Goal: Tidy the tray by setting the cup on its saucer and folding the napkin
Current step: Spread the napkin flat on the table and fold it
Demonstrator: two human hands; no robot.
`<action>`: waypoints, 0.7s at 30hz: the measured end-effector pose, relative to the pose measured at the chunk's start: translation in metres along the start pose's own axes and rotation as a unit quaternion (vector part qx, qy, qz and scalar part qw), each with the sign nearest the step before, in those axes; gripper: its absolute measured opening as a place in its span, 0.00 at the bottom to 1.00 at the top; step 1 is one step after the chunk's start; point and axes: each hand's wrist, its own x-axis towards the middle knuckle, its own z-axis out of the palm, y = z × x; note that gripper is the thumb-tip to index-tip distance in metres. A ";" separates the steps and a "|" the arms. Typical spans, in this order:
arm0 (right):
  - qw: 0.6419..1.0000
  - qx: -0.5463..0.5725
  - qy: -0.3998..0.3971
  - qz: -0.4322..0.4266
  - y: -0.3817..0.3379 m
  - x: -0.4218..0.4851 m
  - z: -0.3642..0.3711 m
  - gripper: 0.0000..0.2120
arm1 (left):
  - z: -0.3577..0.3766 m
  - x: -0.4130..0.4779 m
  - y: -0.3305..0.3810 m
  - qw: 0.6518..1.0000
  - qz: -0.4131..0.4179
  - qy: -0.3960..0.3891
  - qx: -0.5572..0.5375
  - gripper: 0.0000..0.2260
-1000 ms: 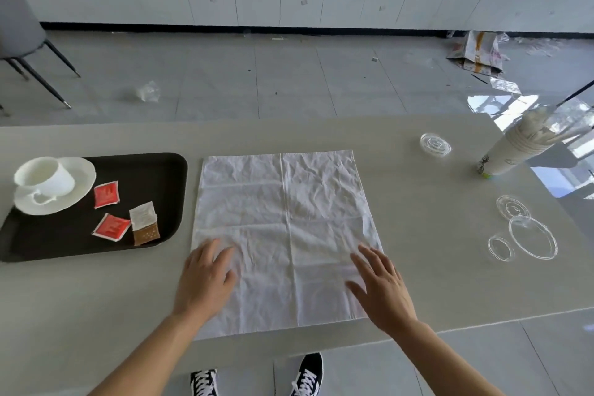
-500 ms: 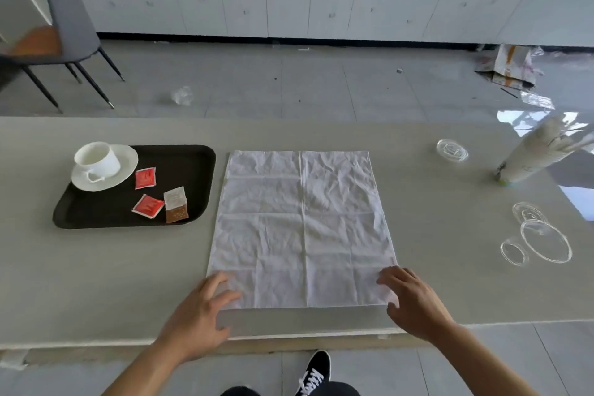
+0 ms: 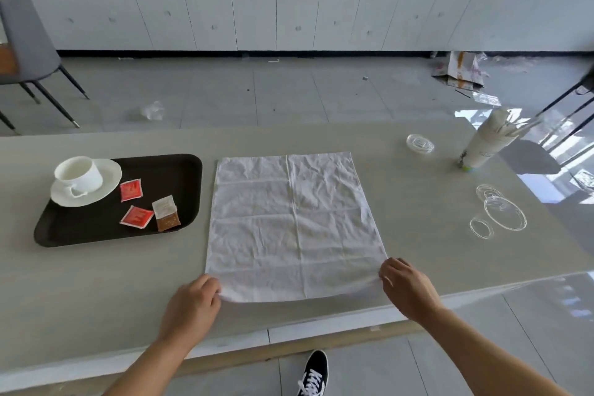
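A white napkin (image 3: 294,222) lies spread flat on the table, creased into quarters. My left hand (image 3: 193,302) pinches its near left corner and my right hand (image 3: 406,286) pinches its near right corner; the near edge is lifted slightly off the table. To the left sits a black tray (image 3: 180,177). On its far left end a white cup (image 3: 78,172) stands upright on its white saucer (image 3: 106,182), handle toward me.
Two red sachets (image 3: 131,190) and a white-and-brown sachet (image 3: 165,217) lie on the tray. Clear plastic lids (image 3: 504,217) and a stack of paper cups (image 3: 487,145) occupy the table's right side. The table's near edge runs just below my hands. A grey chair (image 3: 29,51) stands far left.
My hands slid from flat on the napkin back to its near corners and closed on them. The near edge now lifts a little. The camera view tilted up.
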 end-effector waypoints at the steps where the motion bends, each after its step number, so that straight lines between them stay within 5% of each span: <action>1: 1.000 0.005 0.001 0.015 -0.001 0.001 -0.002 0.09 | -0.001 0.002 -0.001 1.000 -0.021 0.005 -0.014 0.06; 8: 0.992 0.052 0.050 0.099 -0.005 0.014 -0.020 0.07 | -0.008 0.024 -0.004 0.974 -0.122 0.073 -0.175 0.08; 21: 0.937 0.311 0.027 0.156 0.028 0.080 -0.048 0.13 | -0.016 0.069 -0.012 0.920 -0.234 0.109 -0.295 0.05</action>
